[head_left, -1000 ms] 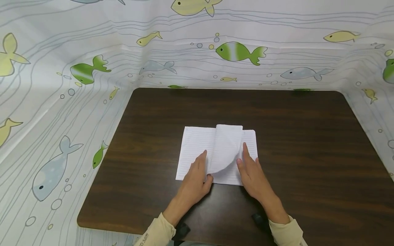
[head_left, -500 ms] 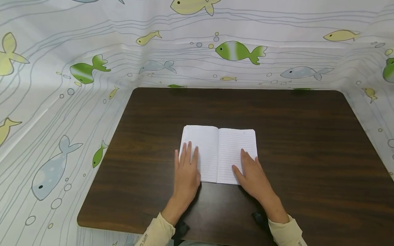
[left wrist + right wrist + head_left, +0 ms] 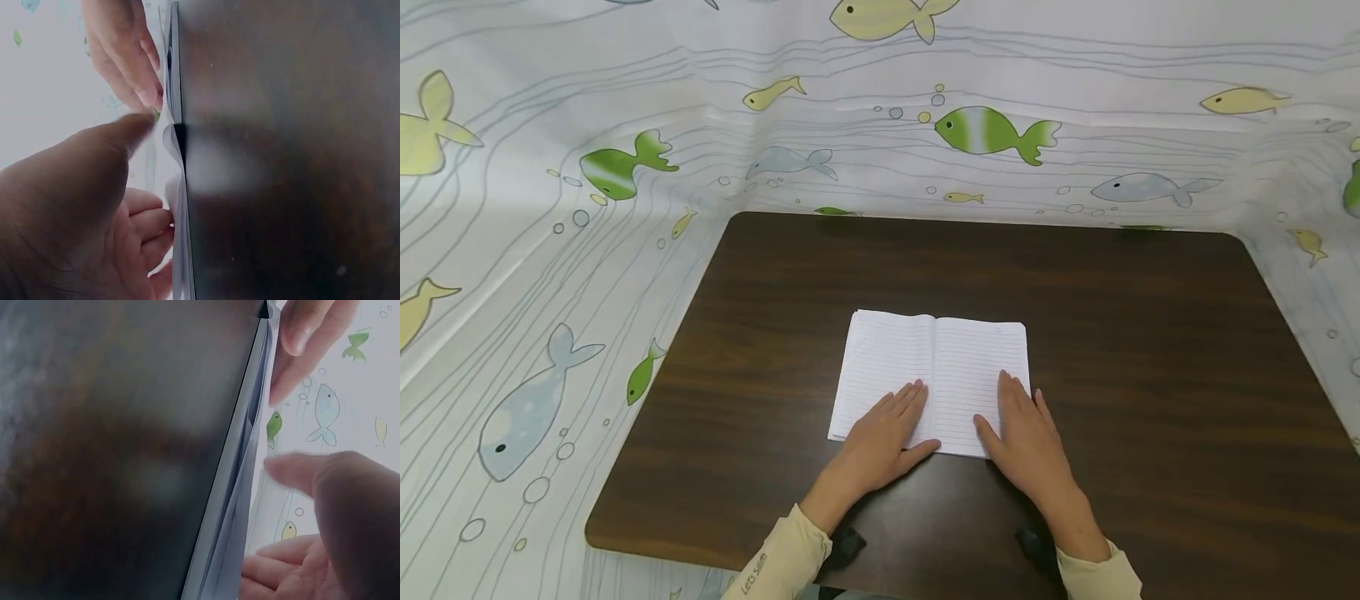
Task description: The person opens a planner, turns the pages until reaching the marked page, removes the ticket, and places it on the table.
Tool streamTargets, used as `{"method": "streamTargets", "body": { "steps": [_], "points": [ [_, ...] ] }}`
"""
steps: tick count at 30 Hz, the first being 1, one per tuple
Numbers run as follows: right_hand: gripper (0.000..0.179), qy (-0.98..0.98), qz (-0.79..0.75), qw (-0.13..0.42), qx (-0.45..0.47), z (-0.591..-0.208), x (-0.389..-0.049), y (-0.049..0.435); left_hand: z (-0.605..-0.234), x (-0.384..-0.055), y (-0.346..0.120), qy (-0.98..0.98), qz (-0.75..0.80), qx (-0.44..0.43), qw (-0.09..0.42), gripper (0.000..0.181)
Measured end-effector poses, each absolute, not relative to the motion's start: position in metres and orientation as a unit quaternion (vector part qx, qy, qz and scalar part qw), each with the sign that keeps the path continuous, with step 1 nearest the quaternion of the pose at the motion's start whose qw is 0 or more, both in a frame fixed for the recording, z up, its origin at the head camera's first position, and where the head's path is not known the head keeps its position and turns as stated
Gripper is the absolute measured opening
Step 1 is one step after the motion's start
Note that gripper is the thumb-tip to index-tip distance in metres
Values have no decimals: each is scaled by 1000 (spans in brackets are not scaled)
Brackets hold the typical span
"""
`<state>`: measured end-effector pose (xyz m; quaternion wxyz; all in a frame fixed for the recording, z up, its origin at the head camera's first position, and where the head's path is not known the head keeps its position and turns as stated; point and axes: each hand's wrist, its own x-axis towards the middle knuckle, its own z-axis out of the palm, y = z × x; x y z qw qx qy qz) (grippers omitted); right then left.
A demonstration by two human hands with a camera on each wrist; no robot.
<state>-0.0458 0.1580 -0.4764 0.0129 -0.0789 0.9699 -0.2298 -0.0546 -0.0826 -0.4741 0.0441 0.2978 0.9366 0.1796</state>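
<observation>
An open notebook (image 3: 966,358) with lined white pages lies flat on the dark wooden table (image 3: 820,267). My left hand (image 3: 880,433) rests on its left page near the fold, fingers straight and together, thumb stretched toward the spine at the bottom edge. On the right page lies my right hand (image 3: 1026,437), its fingers extended up the page and thumb spread inward. In the left wrist view, the page edges (image 3: 178,187) bulge near the spine beneath the left hand. The right wrist view shows slightly parted sheets (image 3: 240,469) at the notebook's lower edge.
A white sheet printed with fish (image 3: 992,129) hangs behind the table and along both sides. Dark straps (image 3: 846,548) show under the wrists near the table's front edge.
A lifted page has been turned over to the left and now lies down. My left hand moved left with it, then back right toward the fold. The right hand stayed on the right page.
</observation>
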Motion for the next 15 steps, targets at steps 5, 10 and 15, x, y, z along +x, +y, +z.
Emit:
{"method": "streamTargets", "body": {
  "steps": [5,10,15],
  "points": [
    [98,975,-207,20,-75,-475,-48,159,-475,-55,-84,934,205,288,56,89],
    [106,977,-197,32,-80,-474,-52,155,-476,-56,-85,932,234,261,91,105],
    [107,975,-203,34,-87,-474,-53,146,-480,-56,-85,930,247,252,104,110]
  ]
}}
